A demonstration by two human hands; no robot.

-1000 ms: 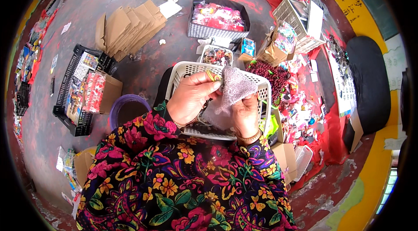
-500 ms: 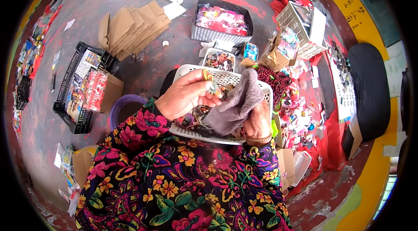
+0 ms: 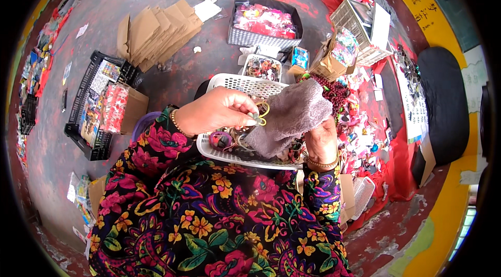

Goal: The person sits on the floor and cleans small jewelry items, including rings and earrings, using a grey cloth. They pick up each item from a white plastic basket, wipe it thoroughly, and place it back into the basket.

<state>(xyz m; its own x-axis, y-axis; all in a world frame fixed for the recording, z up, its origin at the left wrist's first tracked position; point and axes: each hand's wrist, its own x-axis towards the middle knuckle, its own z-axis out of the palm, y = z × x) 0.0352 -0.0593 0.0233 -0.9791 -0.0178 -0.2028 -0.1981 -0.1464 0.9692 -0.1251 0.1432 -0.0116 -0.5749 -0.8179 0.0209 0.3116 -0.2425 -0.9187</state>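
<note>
Over a white plastic basket [image 3: 229, 158] in front of me, my left hand [image 3: 216, 111] pinches a yellow-green hair tie [image 3: 264, 115] with a small grey-green ornament between thumb and fingers. A mauve-grey fluffy cloth [image 3: 289, 115] hangs from my right hand [image 3: 321, 140], whose fingers are partly hidden behind it. The hair tie is right beside the cloth's left edge; whether they touch I cannot tell. Below my hands the basket holds a jumble of hair ties, including a purple and pink coil [image 3: 219, 140]. The cloth hides much of the basket's contents.
A small white basket [image 3: 262, 66] of trinkets and a checked fabric box [image 3: 265, 39] stand beyond. To the left are a black crate [image 3: 78, 138], flattened cardboard [image 3: 156, 31] and a purple tub [image 3: 146, 123]. Dark red beads [image 3: 336, 92] and loose pieces lie at right.
My left hand has lowered and turned, bringing the hair tie down beside the cloth. My right hand has shifted slightly right, and the cloth is spread wider.
</note>
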